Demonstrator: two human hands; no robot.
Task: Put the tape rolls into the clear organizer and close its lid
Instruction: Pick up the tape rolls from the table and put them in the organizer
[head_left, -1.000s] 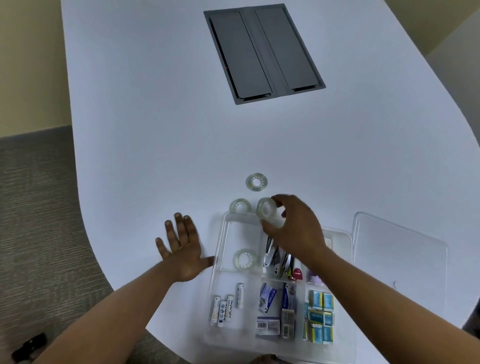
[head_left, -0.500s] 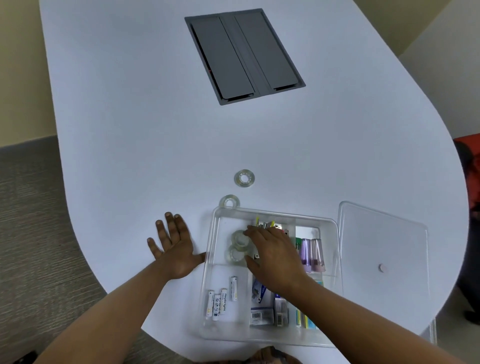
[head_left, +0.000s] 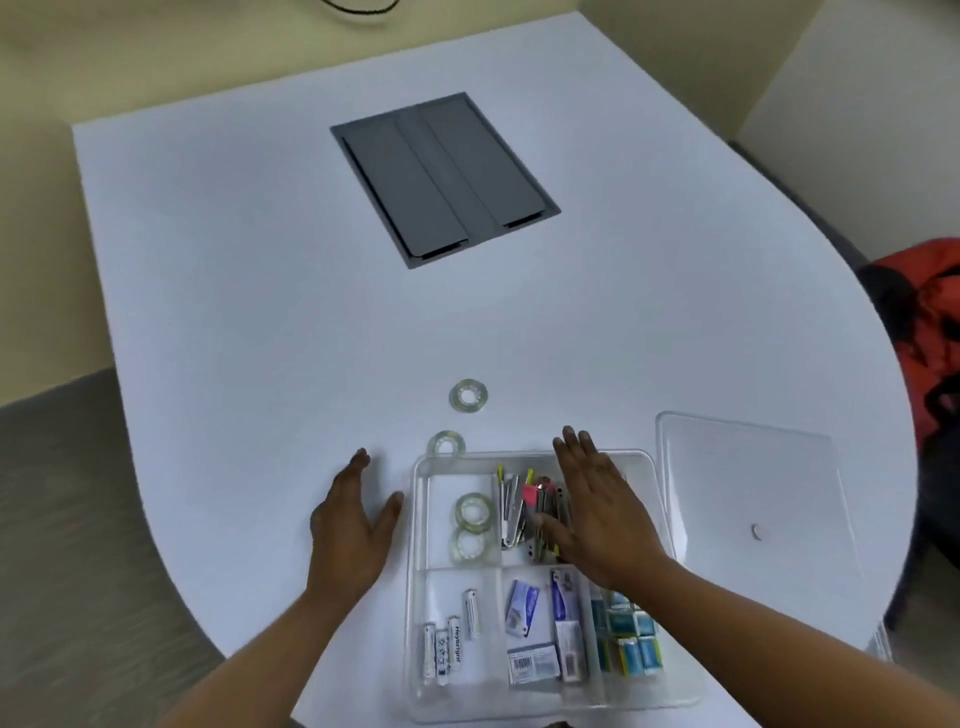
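1. The clear organizer (head_left: 415, 597) sits at 6 o'clock on the white table (head_left: 260, 312), its lid (head_left: 753, 483) lying off at 3 o'clock.
2. Two tape rolls (head_left: 474, 510) lie in the far-left compartment.
3. One loose roll (head_left: 446, 445) touches the far rim; another roll (head_left: 468, 397) lies at 12 o'clock.
4. The right hand (head_left: 597, 512) hovers flat over the staplers (head_left: 511, 512), fingers spread, holding nothing.
5. The left hand (head_left: 353, 525) rests open beside the left wall.

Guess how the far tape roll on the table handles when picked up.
The far tape roll lies flat, so it probably won't roll when nudged. It looks thin and low: likely light, hard to pinch off the smooth white table. Clear glossy tape may be slippery.
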